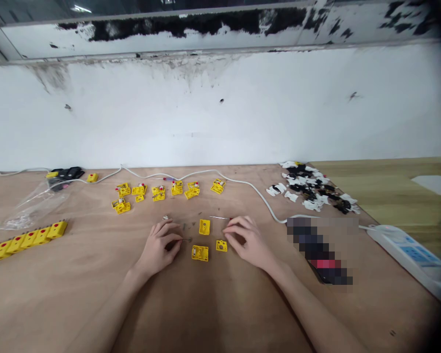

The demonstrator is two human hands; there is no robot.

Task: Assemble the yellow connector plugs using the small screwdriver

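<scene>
My left hand [162, 247] is closed, thumb and forefinger pinching a small metal part [188, 240] whose exact kind is too small to make out. To its right sit an open yellow housing [200, 253] with a pale piece inside, a yellow half-shell [205, 227] and a smaller yellow piece [221, 245] with a round metal bit. My right hand [246, 239] is closed in a pinch just beyond that smaller piece; what its fingertips hold is hidden. A thin screwdriver [220, 217] points left from behind those fingers, its red handle mostly covered.
Several opened yellow housings [158, 192] line the back of the wooden table. A row of closed yellow units [30, 239] stands at left, near a plastic bag [33, 206]. Black and white pieces [312, 186] are heaped at right. A white cable [257, 189] runs to a power strip [411, 255].
</scene>
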